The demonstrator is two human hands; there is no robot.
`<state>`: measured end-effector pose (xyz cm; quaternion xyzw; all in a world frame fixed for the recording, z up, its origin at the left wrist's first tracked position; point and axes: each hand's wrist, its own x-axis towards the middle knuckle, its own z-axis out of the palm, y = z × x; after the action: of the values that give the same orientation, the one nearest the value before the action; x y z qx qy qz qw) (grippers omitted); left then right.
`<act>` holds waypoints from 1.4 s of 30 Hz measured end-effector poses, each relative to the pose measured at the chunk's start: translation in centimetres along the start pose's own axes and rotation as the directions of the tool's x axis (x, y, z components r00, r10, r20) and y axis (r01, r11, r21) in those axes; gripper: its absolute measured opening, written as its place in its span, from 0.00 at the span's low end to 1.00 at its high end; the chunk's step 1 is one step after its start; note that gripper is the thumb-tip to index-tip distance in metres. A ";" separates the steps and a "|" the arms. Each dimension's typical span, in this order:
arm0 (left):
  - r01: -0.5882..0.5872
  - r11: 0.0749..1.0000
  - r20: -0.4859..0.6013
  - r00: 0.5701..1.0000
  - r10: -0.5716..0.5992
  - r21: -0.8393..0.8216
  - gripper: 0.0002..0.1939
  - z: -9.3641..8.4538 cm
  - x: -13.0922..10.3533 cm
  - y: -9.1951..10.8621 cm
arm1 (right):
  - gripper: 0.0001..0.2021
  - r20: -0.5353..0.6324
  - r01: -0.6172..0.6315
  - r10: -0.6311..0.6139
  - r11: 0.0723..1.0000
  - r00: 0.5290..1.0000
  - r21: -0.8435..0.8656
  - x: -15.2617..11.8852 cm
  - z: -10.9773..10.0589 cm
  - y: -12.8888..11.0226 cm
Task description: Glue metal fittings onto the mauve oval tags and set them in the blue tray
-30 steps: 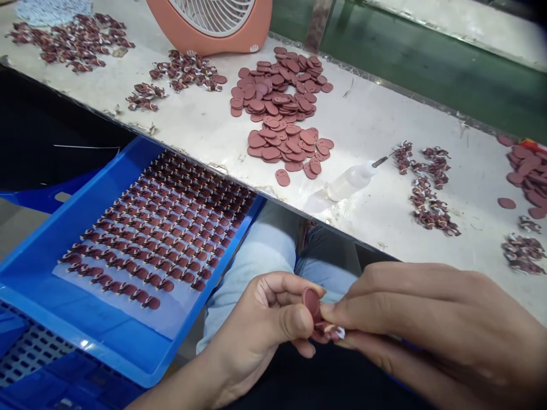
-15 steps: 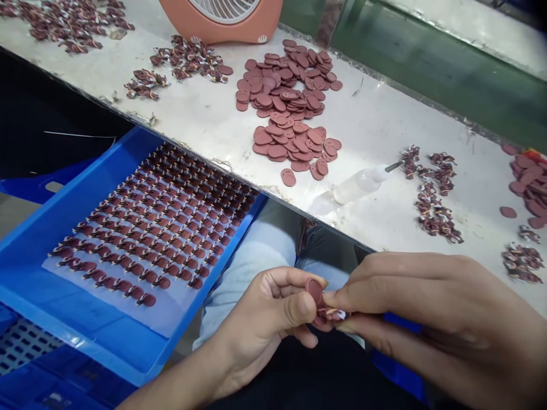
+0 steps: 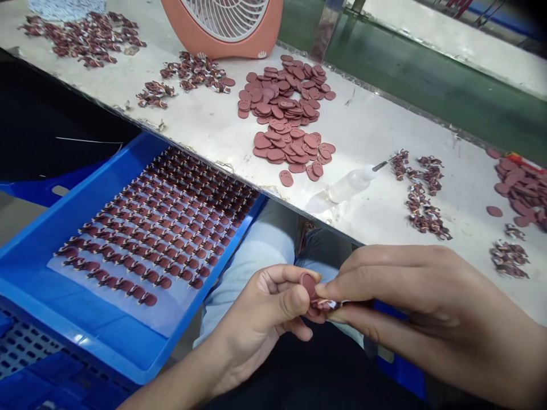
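My left hand pinches a reddish-brown oval disc between thumb and fingers, above my lap. My right hand has its thumb and fingertips closed on a small brown figurine with white and yellow parts, pressed up against the disc. Part of the figurine is hidden by the fingers. Below my left hand's side of the table, a blue tray holds rows of finished-looking figurine-and-disc pieces on a white sheet. A clear squeeze bottle with a thin metal tip lies on the table near my hands.
Piles of oval discs lie mid-table, with another disc pile at the right. Loose figurines lie in a near-right heap and a far-left heap. An orange fan stands at the back edge.
The view has shifted slightly. Both hands stay together, still holding the disc and the figurine against each other, with little visible movement between them.
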<state>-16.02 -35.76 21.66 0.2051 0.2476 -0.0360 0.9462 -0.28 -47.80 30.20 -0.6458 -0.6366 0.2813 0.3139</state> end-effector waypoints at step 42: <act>0.019 0.990 0.078 0.997 -0.008 -0.137 0.20 -2.9 1.2 0.0 | 0.10 -0.263 -0.033 0.063 0.993 0.963 0.117 1.5 3.7 2.2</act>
<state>-16.26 -34.55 18.72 0.1359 0.2143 -0.0331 0.9667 -1.61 -46.13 26.18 -0.6744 -0.5562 0.2346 0.4251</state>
